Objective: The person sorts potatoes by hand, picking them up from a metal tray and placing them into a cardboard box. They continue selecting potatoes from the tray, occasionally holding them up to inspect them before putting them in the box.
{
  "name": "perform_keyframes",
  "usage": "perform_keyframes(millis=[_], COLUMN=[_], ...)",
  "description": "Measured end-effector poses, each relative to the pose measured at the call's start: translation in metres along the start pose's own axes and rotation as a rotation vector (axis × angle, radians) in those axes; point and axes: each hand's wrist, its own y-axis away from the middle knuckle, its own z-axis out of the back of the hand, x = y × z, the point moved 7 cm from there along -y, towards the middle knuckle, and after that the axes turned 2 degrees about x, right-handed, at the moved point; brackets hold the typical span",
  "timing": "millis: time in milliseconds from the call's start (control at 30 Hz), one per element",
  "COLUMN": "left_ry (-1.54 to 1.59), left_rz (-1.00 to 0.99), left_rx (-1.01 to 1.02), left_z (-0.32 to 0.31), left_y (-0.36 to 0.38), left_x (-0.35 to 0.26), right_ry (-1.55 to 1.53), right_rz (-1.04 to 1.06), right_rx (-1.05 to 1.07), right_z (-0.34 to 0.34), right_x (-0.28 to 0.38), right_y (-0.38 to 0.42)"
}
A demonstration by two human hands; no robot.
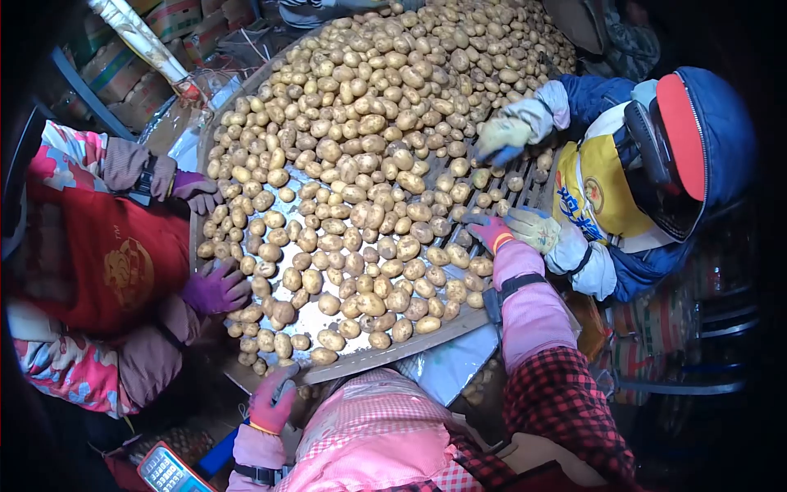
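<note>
A big heap of potatoes [361,123] covers a wooden-edged sorting table [385,354], spreading thinner over its shiny metal surface near me. My left hand [273,399], in a pink glove with greyish fingertips, is at the table's near left edge with its fingers apart and nothing visible in it. My right hand [490,233], also in a pink glove, reaches over the right side beside a slatted grate [512,182]. Its fingers are stretched out close to some potatoes, and I see none gripped. A co-worker's gloved hand [533,230] is right beside it.
At the left, a person in a red apron [106,262] rests purple-gloved hands [216,287] at the table edge. Another person in a yellow apron [602,189] works at the right. A calculator-like keypad device [168,471] lies at the lower left. Patterned boxes [123,78] are stacked behind.
</note>
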Motion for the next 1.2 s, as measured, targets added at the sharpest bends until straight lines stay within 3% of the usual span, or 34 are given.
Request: perform_keyframes(millis=[33,67,133,167,200,233,267,300,333,467,533,633,733,767,867,900,933,967,1000,1033,1100,1133,1200], left_ry=[0.005,0.008,-0.003,-0.016,-0.014,0.027,0.07,0.048,0.077,0.064,0.105,0.103,0.079,0.079,0.127,0.095,0.066,0.066,0.066,0.067,0.084,0.099,0.074], left_rz=[-0.012,-0.003,-0.036,-0.093,-0.081,0.003,0.089,0.078,0.089,0.069,0.095,0.137,0.066,0.057,0.115,0.089,0.062,0.063,0.085,0.107,0.088,0.064,0.003], left_rx=[-0.002,-0.007,-0.034,-0.045,-0.05,-0.013,0.032,0.01,0.028,0.043,0.011,0.093,0.12,0.119,0.132,0.108,0.079,0.066,0.061,0.057,0.055,0.058,0.04], left_z=[0.002,0.003,0.003,0.002,0.004,0.001,-0.005,-0.007,-0.011,-0.007,-0.005,-0.017,-0.019,-0.018,-0.015,-0.013,-0.011,-0.009,-0.006,-0.005,-0.005,-0.006,-0.006], left_y=[0.0,0.001,0.005,0.006,0.008,0.007,0.008,0.009,0.006,0.004,0.004,0.003,-0.003,-0.006,-0.006,-0.004,-0.003,0.0,0.003,0.006,0.01,0.009,0.009], left_x=[-0.001,0.0,0.005,0.005,0.008,0.012,0.016,0.019,0.019,-0.001,0.004,0.01,0.002,-0.001,0.003,0.01,0.014,0.015,0.017,0.019,0.019,0.018,0.012], right_ry=[0.043,0.046,-0.148,-0.504,-0.815,0.02,-0.275,0.261,0.458,0.156,0.288,0.475,0.44,0.552,0.463,0.206,0.216,0.294,0.241,0.408,0.439,0.436,0.669], right_rz=[-0.026,-0.023,0.002,0.157,0.094,0.598,0.266,0.548,0.443,0.446,0.415,0.434,0.388,0.383,0.462,0.622,0.484,0.501,0.354,0.236,0.044,0.048,-0.146], right_rx=[-0.006,0.002,-0.259,-0.144,0.044,-0.027,0.178,-0.075,-0.249,-0.191,-0.216,-0.023,-0.107,-0.052,0.038,-0.206,-0.287,-0.499,-0.447,-0.544,-0.544,-0.539,-0.349], right_z=[-0.007,-0.005,0.01,-0.009,-0.043,-0.07,-0.125,-0.138,-0.156,-0.154,-0.147,-0.168,-0.173,-0.179,-0.173,-0.157,-0.125,-0.109,-0.089,-0.076,-0.054,-0.046,-0.042], right_x=[-0.019,0.004,0.052,0.07,0.075,0.098,0.103,0.149,0.174,0.16,0.165,0.173,0.179,0.186,0.188,0.169,0.168,0.143,0.12,0.102,0.076,0.082,0.086], right_y=[-0.012,-0.002,0.025,0.031,0.026,0.027,0.027,0.066,0.091,0.11,0.137,0.15,0.131,0.131,0.122,0.115,0.109,0.103,0.093,0.088,0.069,0.058,0.035])
